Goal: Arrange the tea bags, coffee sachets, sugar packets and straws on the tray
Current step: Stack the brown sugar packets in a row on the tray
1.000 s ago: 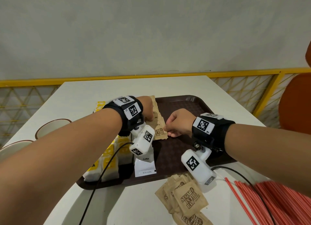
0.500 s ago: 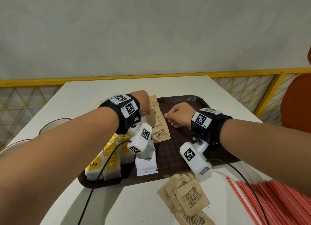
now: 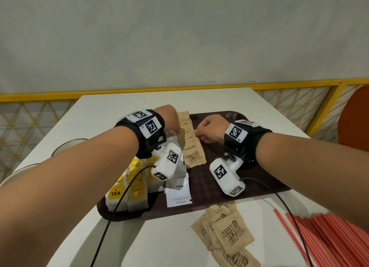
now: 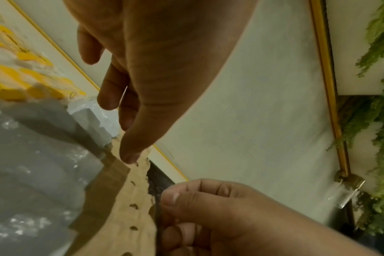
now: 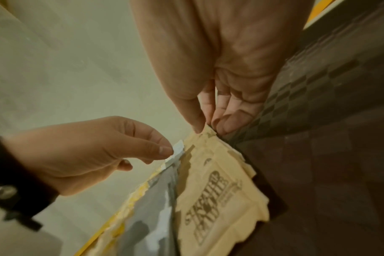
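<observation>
Overlapping brown sugar packets (image 3: pixel 192 146) on dark tray (image 3: pixel 257 178)
</observation>
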{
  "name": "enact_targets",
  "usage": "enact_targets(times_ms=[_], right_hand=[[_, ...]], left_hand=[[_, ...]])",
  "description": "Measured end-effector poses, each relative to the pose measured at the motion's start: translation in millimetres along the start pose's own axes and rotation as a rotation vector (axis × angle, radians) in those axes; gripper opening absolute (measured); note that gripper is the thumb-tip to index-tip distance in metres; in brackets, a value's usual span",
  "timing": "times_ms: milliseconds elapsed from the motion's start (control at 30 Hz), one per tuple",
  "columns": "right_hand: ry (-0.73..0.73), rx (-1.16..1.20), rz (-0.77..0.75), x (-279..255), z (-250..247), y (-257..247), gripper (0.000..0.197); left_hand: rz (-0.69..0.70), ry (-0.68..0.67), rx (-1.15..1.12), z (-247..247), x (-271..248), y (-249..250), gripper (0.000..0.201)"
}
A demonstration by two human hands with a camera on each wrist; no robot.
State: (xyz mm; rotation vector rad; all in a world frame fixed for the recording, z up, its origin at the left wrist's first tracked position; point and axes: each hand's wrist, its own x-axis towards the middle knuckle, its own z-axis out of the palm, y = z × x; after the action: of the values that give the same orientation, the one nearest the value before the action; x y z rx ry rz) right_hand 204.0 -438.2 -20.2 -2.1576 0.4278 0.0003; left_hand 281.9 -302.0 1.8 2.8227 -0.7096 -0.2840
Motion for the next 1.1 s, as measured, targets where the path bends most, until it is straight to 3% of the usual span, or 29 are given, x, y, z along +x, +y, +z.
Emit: enact_targets(times_ms=[67,133,233,333,433,567,667,800,900,967,1100], right_hand=[[-0.024,-0.009,-0.025,-12,-10,-4,0.012],[-0.164,-0.074,-0.109,-35,-24,-11,0.006],[-0.463,-0.368,-0.296,-81,-42,-19,0.015],[-0.641,-0.7,-0.368,-122,-41,-7,0.027],[-0.6,-0.81,-0.41,-147,-31,16,0.043],[-0.415,-0.785,-0.46,-168,-25,34,0.033],[-0.388,-0.803,-0.43,-183,-21,45,0.035],[-0.399,-0.708,-0.388,-194,-23,48,0.04],[-0.408,-0.739,-0.381,-198,-22,50,0.06],[-0.445,-0.728,-0.374,-201,-18,49,0.074],[-0.531,-0.725,-0.412,-199,-9,38,0.076]], left_hand=[[0.083,-0.007,-0.121,-9,-14,2,0.013],[0.205,-0.085,-0.234,-18,-37,5,0.009],[0.404,-0.28,-0.322,-23,-81,14,0.009],[0.487,-0.414,-0.288,-11,-121,20,0.008],[0.506,-0.459,-0.18,10,-151,20,0.014],[0.55,-0.423,-0.159,36,-178,17,0.023],[0.616,-0.421,-0.028,49,-195,19,0.035],[0.594,-0.346,0.046,55,-207,22,0.027],[0.521,-0.231,0.018,62,-215,23,0.022],[0.505,-0.216,0.041,68,-219,24,0.039],[0.494,-0.258,0.089,73,-219,27,0.071]])
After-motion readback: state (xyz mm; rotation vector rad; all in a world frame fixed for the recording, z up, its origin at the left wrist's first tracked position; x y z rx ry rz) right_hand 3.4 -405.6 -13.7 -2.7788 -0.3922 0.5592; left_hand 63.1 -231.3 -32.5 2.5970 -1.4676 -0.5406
